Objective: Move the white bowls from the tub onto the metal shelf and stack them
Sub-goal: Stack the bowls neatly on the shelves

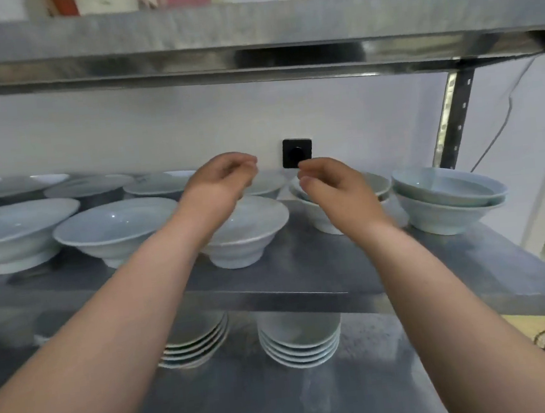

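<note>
Several pale white bowls stand on the middle metal shelf (pixel 304 270). One bowl (pixel 250 235) sits near the front, partly behind my left wrist. My left hand (pixel 219 184) hovers above it with loosely curled fingers, holding nothing. My right hand (pixel 332 187) hovers over a stack of bowls (pixel 379 186) further right, fingers also loosely curled and empty. Another two-bowl stack (pixel 447 199) stands at the right end of the shelf. The tub is out of view.
More wide bowls (pixel 113 228) line the shelf to the left. Stacks of plates (pixel 197 343) and bowls (pixel 301 343) sit on the shelf below. An upper shelf (pixel 248 42) hangs overhead. A black wall socket (pixel 296 152) is behind the hands. A shelf post (pixel 452 115) stands at right.
</note>
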Demonstrator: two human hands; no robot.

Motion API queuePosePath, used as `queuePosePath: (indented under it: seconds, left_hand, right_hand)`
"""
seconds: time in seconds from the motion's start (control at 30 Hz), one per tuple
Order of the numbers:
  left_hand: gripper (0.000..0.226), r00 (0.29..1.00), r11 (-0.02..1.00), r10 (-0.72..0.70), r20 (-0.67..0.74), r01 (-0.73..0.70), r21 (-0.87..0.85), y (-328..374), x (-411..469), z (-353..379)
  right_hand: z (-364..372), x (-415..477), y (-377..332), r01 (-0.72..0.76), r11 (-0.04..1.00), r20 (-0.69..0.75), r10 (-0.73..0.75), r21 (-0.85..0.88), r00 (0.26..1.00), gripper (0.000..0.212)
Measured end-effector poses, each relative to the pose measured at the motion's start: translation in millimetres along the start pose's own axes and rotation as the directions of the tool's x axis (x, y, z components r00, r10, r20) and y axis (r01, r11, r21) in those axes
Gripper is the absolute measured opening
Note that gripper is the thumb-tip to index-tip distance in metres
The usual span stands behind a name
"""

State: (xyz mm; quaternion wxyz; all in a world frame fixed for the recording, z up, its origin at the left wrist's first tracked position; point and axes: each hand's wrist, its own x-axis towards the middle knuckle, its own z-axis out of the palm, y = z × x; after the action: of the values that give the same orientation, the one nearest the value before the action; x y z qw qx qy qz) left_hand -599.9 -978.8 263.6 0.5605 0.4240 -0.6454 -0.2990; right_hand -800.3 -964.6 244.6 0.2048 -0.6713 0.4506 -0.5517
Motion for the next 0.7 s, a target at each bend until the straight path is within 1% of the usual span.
queuePosePath:
  seconds: [0.07, 0.13, 0.2, 0.27, 0.33, 0.37, 0.4, 0.43, 0.47, 0.5, 0.53, 0.57, 0.6, 0.67, 0.7]
  left_hand:
    - [0.011, 0.998, 0.999, -0.03, -0.057, 0.028, -0.047, -5.4, -8.0, -38.7]
    - [0.013, 0.989, 0.992, -0.101, -0.105, 0.091, -0.092, -13.6, -14.8, -79.0]
    - [0.015, 0.982, 0.99, -0.137, -0.129, 0.129, -0.064, -24.0, -20.7, -119.5]
    - [0.018, 0.982, 0.992, -0.107, -0.156, 0.117, 0.051, -38.3, -26.4, -157.7]
    - [0.016, 0.986, 0.962, -0.036, -0.161, 0.078, 0.26, -52.1, -34.2, -188.3]
    - [0.015, 0.991, 0.916, -0.002, -0.131, 0.054, 0.396, -58.9, -38.0, -199.7]
    - [0.018, 0.997, 0.849, 0.002, -0.075, 0.038, 0.527, -65.7, -41.4, -208.8]
    - [0.025, 1.0, 0.767, -0.026, -0.005, 0.023, 0.642, -72.4, -44.0, -215.4]
    - [0.033, 0.995, 0.657, -0.074, 0.069, -0.003, 0.753, -78.2, -44.8, -219.9]
    - [0.036, 0.984, 0.522, -0.113, 0.134, -0.056, 0.851, -84.4, -43.5, -222.8]
    - [0.033, 0.975, 0.381, -0.121, 0.187, -0.129, 0.916, -89.6, -40.2, -224.6]
    - [0.026, 0.968, 0.27, -0.108, 0.228, -0.192, 0.943, -93.5, -35.9, -226.3]
    - [0.019, 0.964, 0.218, -0.093, 0.248, -0.223, 0.95, -94.7, -32.5, -227.7]
    - [0.014, 0.963, 0.21, -0.08, 0.257, -0.236, 0.949, -97.4, -30.1, -231.6]
    - [0.013, 0.963, 0.212, -0.063, 0.262, -0.244, 0.946, -99.2, -31.7, -233.2]
  right_hand:
    - [32.7, 2.7, -9.5, -0.037, 0.999, 0.03, 0.036, 0.034, 0.999, 0.027]
    - [63.1, 1.6, -19.1, -0.088, 0.993, 0.074, 0.082, 0.079, 0.994, 0.025]
    - [89.2, -2.2, -26.7, -0.085, 0.995, 0.124, 0.079, 0.045, 0.989, 0.021]
    - [111.3, -7.9, -35.2, -0.032, 0.993, 0.174, 0.053, -0.117, 0.983, 0.02]
    - [130.0, -13.5, -42.2, 0.055, 0.933, 0.233, 0.032, -0.356, 0.972, 0.025]
    - [137.9, -16.2, -45.2, 0.105, 0.874, 0.282, 0.037, -0.474, 0.959, 0.031]
    - [143.8, -19.3, -47.9, 0.142, 0.802, 0.327, 0.07, -0.581, 0.942, 0.038]
    - [146.9, -22.3, -51.4, 0.168, 0.715, 0.357, 0.121, -0.678, 0.926, 0.043]
    - [149.0, -23.9, -53.4, 0.192, 0.624, 0.37, 0.168, -0.758, 0.914, 0.044]
    - [150.1, -25.8, -55.5, 0.218, 0.537, 0.376, 0.202, -0.815, 0.904, 0.04]
    - [151.8, -26.8, -56.6, 0.243, 0.468, 0.38, 0.223, -0.849, 0.898, 0.032]
    - [154.7, -26.0, -58.3, 0.257, 0.423, 0.383, 0.247, -0.869, 0.89, 0.024]
    - [156.9, -24.7, -59.6, 0.239, 0.412, 0.37, 0.274, -0.879, 0.888, 0.019]
    - [160.6, -23.8, -62.1, 0.182, 0.451, 0.353, 0.332, -0.874, 0.875, 0.017]
    - [160.2, -24.2, -61.7, 0.173, 0.466, 0.355, 0.336, -0.868, 0.872, 0.018]
